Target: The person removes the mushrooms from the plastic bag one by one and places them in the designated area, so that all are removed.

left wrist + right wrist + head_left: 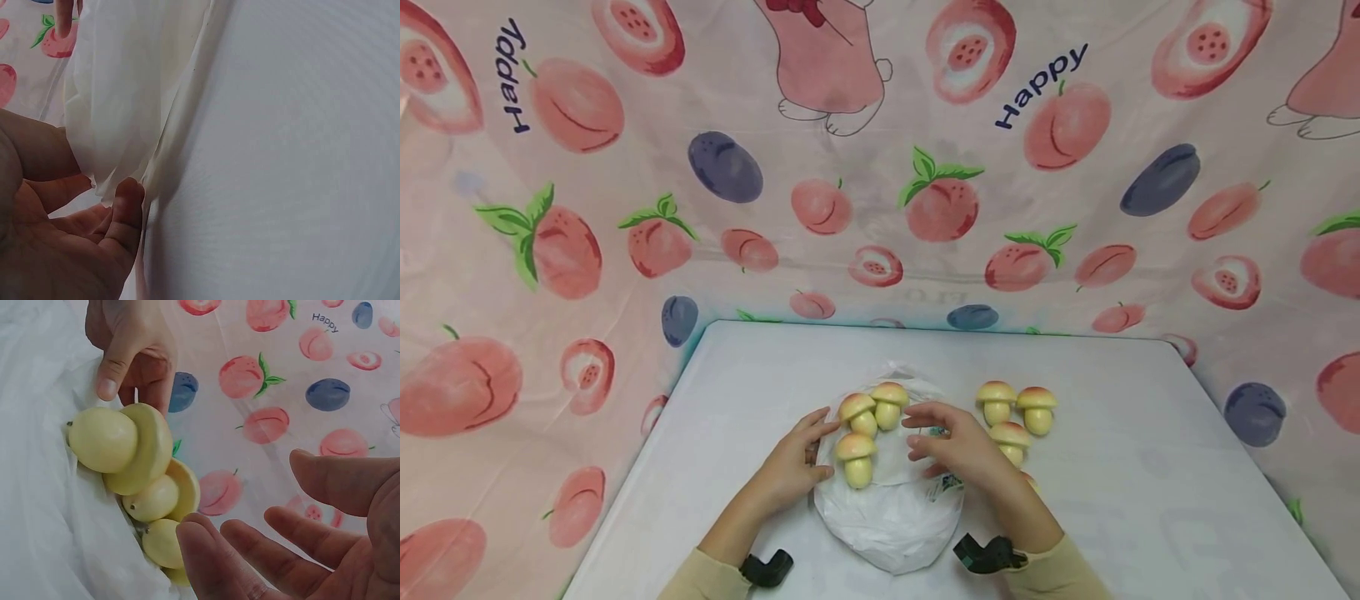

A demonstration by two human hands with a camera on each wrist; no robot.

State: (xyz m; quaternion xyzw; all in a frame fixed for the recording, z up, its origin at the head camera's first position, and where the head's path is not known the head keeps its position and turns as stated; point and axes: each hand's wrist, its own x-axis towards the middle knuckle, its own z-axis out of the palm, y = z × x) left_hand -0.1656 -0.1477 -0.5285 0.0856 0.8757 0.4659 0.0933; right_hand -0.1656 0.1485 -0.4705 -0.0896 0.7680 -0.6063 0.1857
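White plastic, a thin crumpled bag (891, 508), lies flat on the pale bench (1150, 500) right in front of the person. On its far half sit 3 yellow toy mushrooms (857, 458) with blush-pink caps, bunched close together. The left hand (793, 467) rests at the bag's left edge, palm turned inward, wrist low on the bench, forearm coming in from the lower left. Its fingers (125, 209) are loosely bent, and the left wrist view shows 1 fingertip touching the plastic edge while the thumb lies beside it; whether the film is truly pinched cannot be told. The right hand (958, 446) hovers over the bag's right side, palm facing left toward the mushrooms, its fingers (250, 562) spread slightly and gently curved, holding nothing. In the right wrist view a gap separates those fingertips from the nearest mushroom. Just behind and right of this hand stand 3 more mushrooms (1015, 412) on the bare bench. Peach-printed cloth (880, 167) drapes all around.
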